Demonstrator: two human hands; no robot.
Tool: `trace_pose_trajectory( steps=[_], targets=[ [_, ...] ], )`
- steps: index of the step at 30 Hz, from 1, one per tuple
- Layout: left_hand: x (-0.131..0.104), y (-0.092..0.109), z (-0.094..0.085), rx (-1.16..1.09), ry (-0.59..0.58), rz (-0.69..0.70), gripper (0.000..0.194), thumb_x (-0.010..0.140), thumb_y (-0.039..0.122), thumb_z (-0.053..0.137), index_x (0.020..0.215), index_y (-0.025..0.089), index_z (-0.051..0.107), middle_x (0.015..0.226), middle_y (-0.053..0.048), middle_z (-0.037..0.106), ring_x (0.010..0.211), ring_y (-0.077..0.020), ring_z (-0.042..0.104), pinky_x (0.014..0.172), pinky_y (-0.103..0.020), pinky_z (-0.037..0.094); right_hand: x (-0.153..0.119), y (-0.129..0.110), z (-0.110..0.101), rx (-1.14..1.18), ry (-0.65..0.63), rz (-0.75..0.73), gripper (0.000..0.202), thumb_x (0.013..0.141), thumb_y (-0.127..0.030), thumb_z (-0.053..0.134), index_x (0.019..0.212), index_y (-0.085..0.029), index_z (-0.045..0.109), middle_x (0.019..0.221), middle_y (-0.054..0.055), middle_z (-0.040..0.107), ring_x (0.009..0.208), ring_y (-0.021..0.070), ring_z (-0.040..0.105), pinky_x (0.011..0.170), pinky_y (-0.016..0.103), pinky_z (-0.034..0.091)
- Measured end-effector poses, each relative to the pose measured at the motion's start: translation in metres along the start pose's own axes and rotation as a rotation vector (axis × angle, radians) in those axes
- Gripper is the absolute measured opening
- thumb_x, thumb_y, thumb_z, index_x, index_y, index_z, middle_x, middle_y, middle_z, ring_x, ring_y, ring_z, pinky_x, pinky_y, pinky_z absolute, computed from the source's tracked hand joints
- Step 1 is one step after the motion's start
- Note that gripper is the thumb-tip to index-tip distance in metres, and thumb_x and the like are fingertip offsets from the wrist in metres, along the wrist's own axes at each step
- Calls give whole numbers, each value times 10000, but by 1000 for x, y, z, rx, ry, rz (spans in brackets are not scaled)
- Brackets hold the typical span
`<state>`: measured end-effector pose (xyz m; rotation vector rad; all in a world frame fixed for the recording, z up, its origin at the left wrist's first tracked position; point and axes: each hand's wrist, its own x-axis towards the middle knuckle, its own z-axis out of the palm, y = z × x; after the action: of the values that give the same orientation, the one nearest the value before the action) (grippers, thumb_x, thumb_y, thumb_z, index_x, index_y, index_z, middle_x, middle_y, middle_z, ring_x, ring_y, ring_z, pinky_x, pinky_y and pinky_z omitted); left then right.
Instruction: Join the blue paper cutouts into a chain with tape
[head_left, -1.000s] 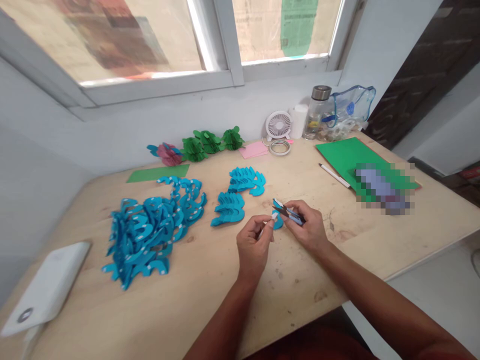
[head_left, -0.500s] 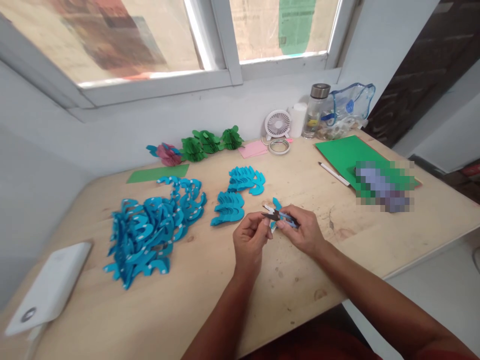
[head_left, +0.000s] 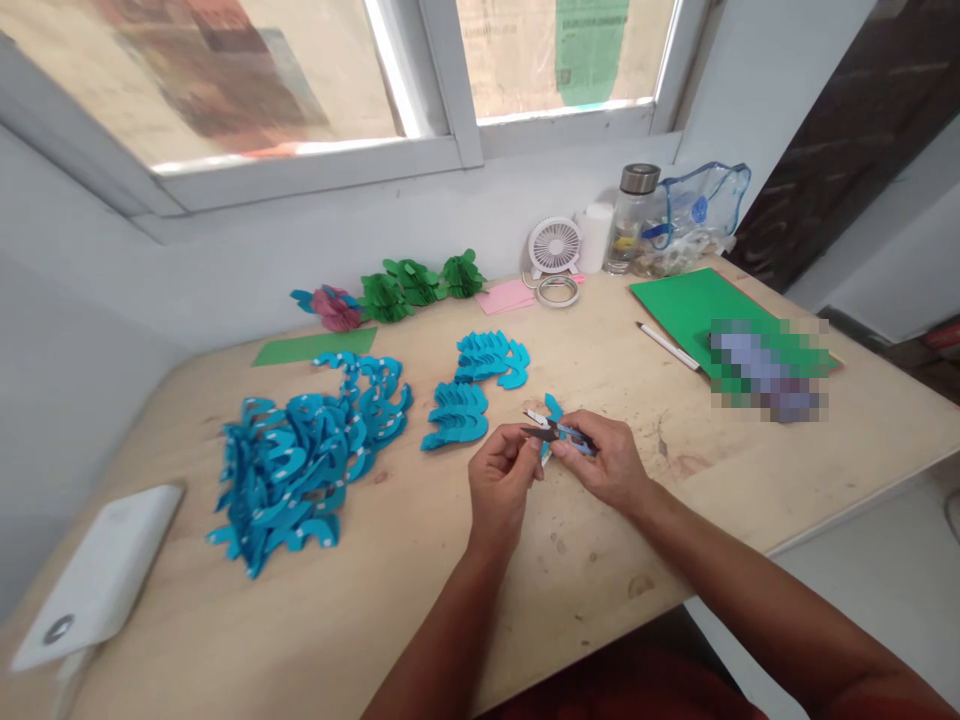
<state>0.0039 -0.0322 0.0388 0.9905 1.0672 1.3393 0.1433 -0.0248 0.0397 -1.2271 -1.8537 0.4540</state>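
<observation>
My right hand (head_left: pixel 609 456) is closed on small blue-handled snips (head_left: pixel 576 438), whose dark blades point left and stand a little apart. My left hand (head_left: pixel 504 474) is pinched at the blade tips, on something too small to make out. Behind and under the snips shows a blue paper piece (head_left: pixel 553 407). Just beyond my left hand lie two fanned groups of blue curved paper, a nearer one (head_left: pixel 459 415) and a farther one (head_left: pixel 491 357). A large heap of blue curved paper with white dots (head_left: pixel 285 460) sits to the left.
Green paper flowers (head_left: pixel 412 284), a pink flower (head_left: pixel 336 307), pink paper (head_left: pixel 505 296), a tape roll (head_left: pixel 557 291), a small fan (head_left: pixel 555 246) and a bottle (head_left: pixel 624 225) line the back. A pen (head_left: pixel 667 346) and green sheets (head_left: pixel 697 310) are right; a white device (head_left: pixel 101 575) is left.
Both hands hold nearly the same pose. The snips' blades look slightly wider apart, and my left hand has shifted very little.
</observation>
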Motion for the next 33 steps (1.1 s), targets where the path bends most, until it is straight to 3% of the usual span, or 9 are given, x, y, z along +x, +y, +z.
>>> trace_pose_trajectory(
  steps=[27, 33],
  targets=[
    [-1, 2, 2, 43, 37, 39, 158, 692, 297, 651, 730, 154, 596, 472, 52, 479, 417, -57, 412, 413, -173, 313, -1, -3, 1, -63, 108, -47, 245, 820, -377, 530, 796, -151, 622, 652, 28, 615, 550, 104, 515, 541, 214, 388],
    [0, 2, 1, 45, 49, 37, 181, 680, 323, 661, 726, 156, 610, 459, 54, 478, 407, -58, 414, 411, -177, 314, 0, -1, 1, -52, 90, 0, 259, 798, -406, 550, 805, -156, 620, 608, 3, 576, 503, 90, 462, 498, 206, 354]
  ],
)
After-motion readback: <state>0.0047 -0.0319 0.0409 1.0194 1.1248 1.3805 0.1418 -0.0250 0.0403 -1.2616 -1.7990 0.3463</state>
